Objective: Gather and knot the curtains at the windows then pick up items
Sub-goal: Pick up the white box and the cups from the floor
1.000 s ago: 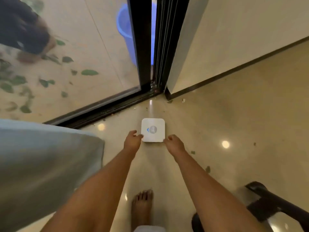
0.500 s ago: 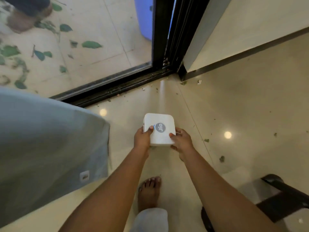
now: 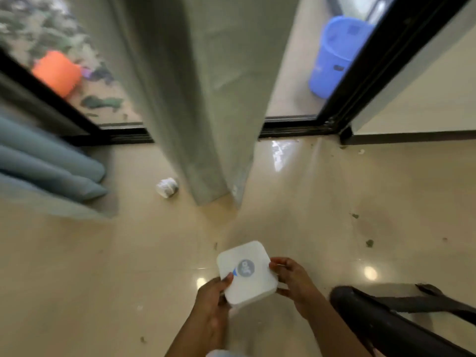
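Low in the frame, just right of centre, a white square box (image 3: 246, 273) with rounded corners and a round grey-blue logo on its top is held clear of the floor between both hands. The left hand (image 3: 213, 302) closes around its lower-left corner, the thumb pressed on the top face beside the logo and the fingers curled beneath. The right hand (image 3: 293, 278) grips the right edge, fingers bent around the side. Above them, in the middle of the frame, a grey-green curtain (image 3: 203, 99) hangs in a gathered column, its lower end near the glossy beige floor (image 3: 77, 266). A small crumpled white item (image 3: 167, 187) lies on the floor just left of the curtain's end. At the left edge, blue-grey folds of fabric (image 3: 49, 166) rest on the floor. A black door track (image 3: 291, 127) crosses behind the curtain; beyond the glass, a blue bucket (image 3: 334, 55) sits at upper right and a blurred orange object (image 3: 58, 72) at upper left. A black frame (image 3: 386, 328) fills the lower right corner.
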